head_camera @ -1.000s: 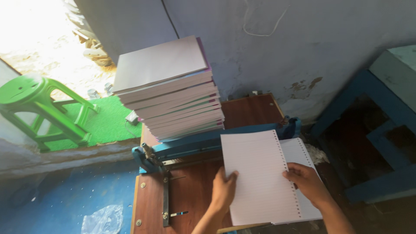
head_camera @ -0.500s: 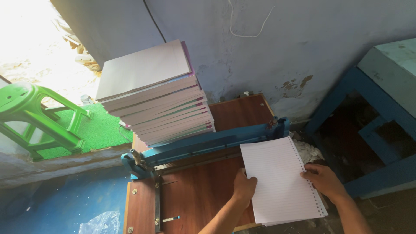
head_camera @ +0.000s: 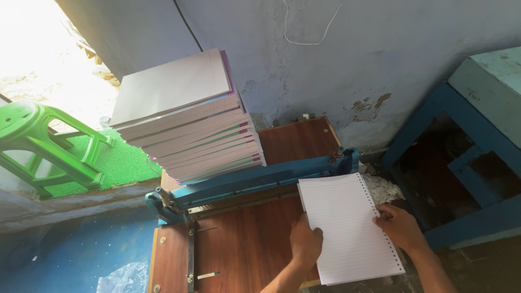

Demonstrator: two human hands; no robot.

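Note:
A sheaf of lined white paper (head_camera: 347, 225) with a row of punched holes along its right edge lies on the brown wooden board (head_camera: 244, 249) of a punching machine. My left hand (head_camera: 305, 244) grips the paper's left edge. My right hand (head_camera: 400, 227) holds its right, punched edge. The paper's top edge sits just below the machine's blue metal bar (head_camera: 255, 182), which runs slantwise across the board. Behind the bar stands a tall, fanned stack of lined paper sets (head_camera: 187, 116).
A green plastic stool (head_camera: 46, 146) stands at the left on a green mat. A blue wooden frame with a pale block on top (head_camera: 467, 141) is at the right. Paper scraps (head_camera: 382, 187) lie right of the board. A clear plastic bag (head_camera: 122, 276) lies on the blue floor.
The lined paper has been drawn back from the blue bar toward me and to the right, both hands still on it. The view has shifted to the left.

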